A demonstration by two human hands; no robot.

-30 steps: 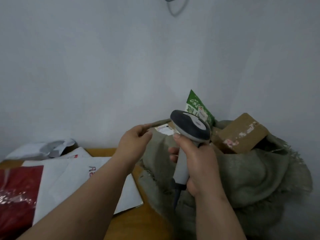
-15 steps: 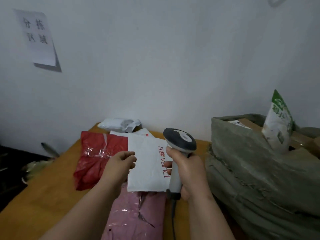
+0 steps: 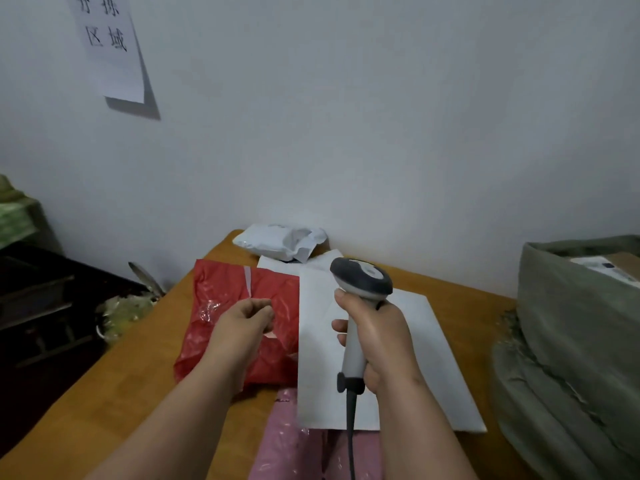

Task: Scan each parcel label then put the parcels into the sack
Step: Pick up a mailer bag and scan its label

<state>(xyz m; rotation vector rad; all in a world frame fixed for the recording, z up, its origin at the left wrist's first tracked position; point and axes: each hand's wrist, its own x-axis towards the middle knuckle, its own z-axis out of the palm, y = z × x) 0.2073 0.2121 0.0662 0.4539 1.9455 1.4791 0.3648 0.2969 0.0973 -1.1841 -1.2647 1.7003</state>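
A paper notice (image 3: 110,46) taped to the wall carries large printed characters; "区域" reads on its lower line, the line above is cut off at the frame edge. A label on the cardboard box (image 3: 620,268) inside the grey-green sack (image 3: 571,341) is too small to read.

The right hand (image 3: 377,337) grips the handle of a barcode scanner (image 3: 360,296), thumb up under its dark head, cable hanging down; it is held above a white mailer (image 3: 415,358) on the wooden bench (image 3: 104,393). The left hand (image 3: 247,317) hovers over a red plastic parcel (image 3: 221,306), fingers loosely curled with thumb and fingertips together; whether they pinch the wrap I cannot tell. A pink parcel (image 3: 287,445) lies nearest, partly under the mailer, and a crumpled white bag (image 3: 277,240) sits by the wall. The sack stands at the bench's right end.
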